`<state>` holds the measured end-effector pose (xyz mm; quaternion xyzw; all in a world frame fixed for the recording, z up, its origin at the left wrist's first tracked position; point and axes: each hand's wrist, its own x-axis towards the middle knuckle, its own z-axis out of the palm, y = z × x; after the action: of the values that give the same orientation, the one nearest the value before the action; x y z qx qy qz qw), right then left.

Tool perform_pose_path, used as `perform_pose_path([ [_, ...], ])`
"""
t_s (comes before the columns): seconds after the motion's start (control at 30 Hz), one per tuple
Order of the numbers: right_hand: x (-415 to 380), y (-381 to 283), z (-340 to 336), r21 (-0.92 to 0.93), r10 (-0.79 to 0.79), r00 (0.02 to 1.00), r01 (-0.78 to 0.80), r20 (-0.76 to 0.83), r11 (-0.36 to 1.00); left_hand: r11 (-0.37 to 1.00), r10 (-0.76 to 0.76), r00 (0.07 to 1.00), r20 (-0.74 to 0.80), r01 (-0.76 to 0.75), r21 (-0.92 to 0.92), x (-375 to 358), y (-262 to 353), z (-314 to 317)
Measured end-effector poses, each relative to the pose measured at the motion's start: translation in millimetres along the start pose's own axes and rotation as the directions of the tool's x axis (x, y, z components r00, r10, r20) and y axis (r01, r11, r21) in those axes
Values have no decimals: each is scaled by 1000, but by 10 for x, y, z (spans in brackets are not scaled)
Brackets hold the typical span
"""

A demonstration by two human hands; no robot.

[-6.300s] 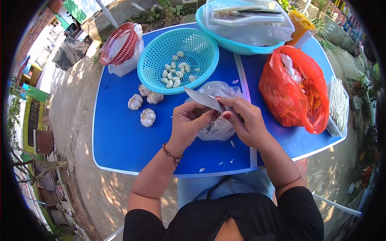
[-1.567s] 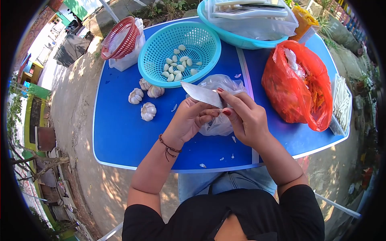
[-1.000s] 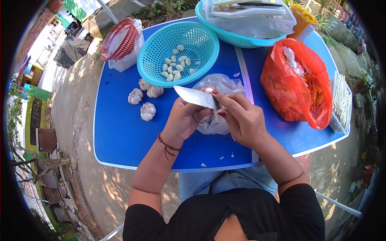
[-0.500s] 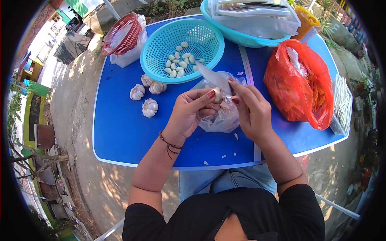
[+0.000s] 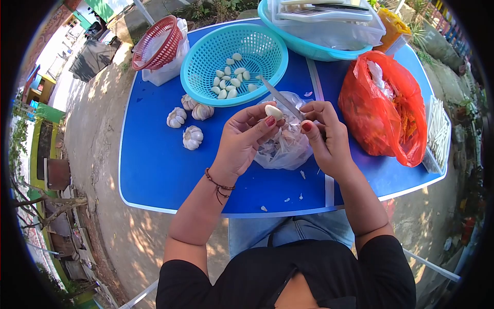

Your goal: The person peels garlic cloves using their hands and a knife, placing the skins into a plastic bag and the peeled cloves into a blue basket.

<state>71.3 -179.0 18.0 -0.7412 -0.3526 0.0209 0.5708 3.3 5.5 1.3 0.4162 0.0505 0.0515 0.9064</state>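
Between the thumb and fingers of my left hand (image 5: 250,129) is a pale garlic clove (image 5: 274,112). My right hand (image 5: 325,129) grips a knife (image 5: 280,96), its blade pointing up and left, edge-on to me, close to the clove. Beneath both hands lies a clear plastic bag (image 5: 283,154) with garlic skins in it. Ahead, a turquoise colander (image 5: 198,56) holds several peeled cloves (image 5: 222,94). Left of my left hand, several whole garlic bulbs (image 5: 193,137) sit on the blue table (image 5: 154,175).
A red plastic bag (image 5: 368,118) stands open on the right, beside a tray of white sticks (image 5: 438,129). At the back are a turquoise basin (image 5: 309,50) with plastic containers and a red basket (image 5: 172,49) on a white tub. Skin scraps lie near the front edge.
The knife has turned from showing its flat side to nearly edge-on. My right hand has shifted slightly right, and the clove now shows more above my left fingers.
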Motion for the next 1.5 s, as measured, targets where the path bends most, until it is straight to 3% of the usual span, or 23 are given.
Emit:
perform_pose_path([
  [0.3, -5, -103, -22, 28, -66, 977, 62, 202, 998, 976, 110, 992, 65, -120, 184, -21, -36, 18],
  [0.4, 3, -143, -64, 110, 29, 967, -59, 253, 992, 968, 108, 991, 80, -123, 218, -17, -36, -15],
  [0.57, 1, -95, -61, 264, 112, 963, -178, 244, 948, 963, 130, 989, 76, -144, 227, -25, -48, -13],
  [0.8, 9, -142, -58, 267, 103, 957, -178, 270, 947, 964, 129, 989, 69, -141, 226, -17, -41, -30],
  [1.0, -4, -89, -84, 341, 190, 937, -287, 292, 895, 965, 137, 990, 46, -143, 221, -15, -31, 29],
  [1.13, 4, -114, -58, 347, 126, 955, -219, 270, 912, 956, 172, 984, 43, -178, 234, -13, -29, 27],
  [1.5, 8, -124, -70, 362, 156, 940, -265, 304, 894, 900, 252, 961, 113, -276, 338, -21, -37, 42],
])
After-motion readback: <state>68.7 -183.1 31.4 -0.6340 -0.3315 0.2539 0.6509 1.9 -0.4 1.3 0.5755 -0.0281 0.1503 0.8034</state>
